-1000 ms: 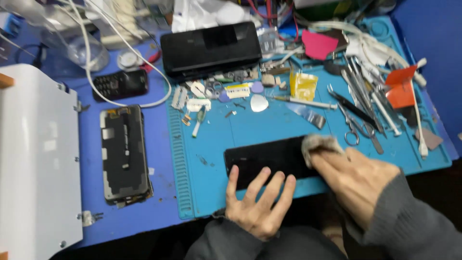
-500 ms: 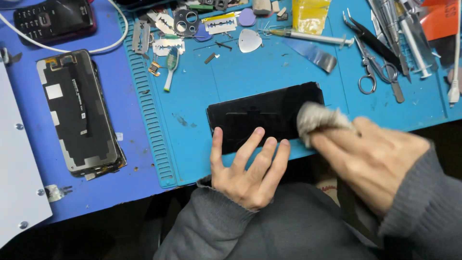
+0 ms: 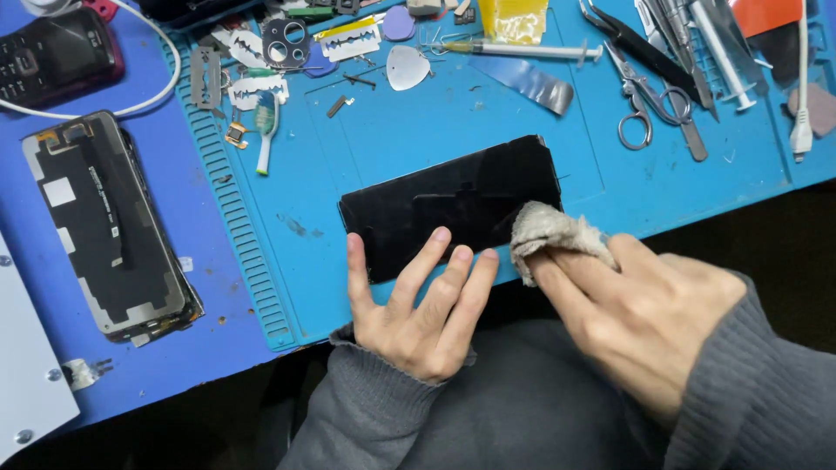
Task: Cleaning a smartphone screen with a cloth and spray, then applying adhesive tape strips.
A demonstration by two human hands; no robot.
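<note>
Left hand: palm down, fingers spread and extended flat, fingertips pointing up-frame, thumb splayed to the left; wrist straight, grey knit sleeve to the cuff.

Right hand: knuckles up, fingers curled together in a closed pinch grip, fingertips directed toward upper left, just beside the left hand's little finger; forearm enters from lower right, grey ribbed sleeve over the wrist.

Glossy black glass screen, fuzzy grey cloth, matt blue rubbery mat.
</note>
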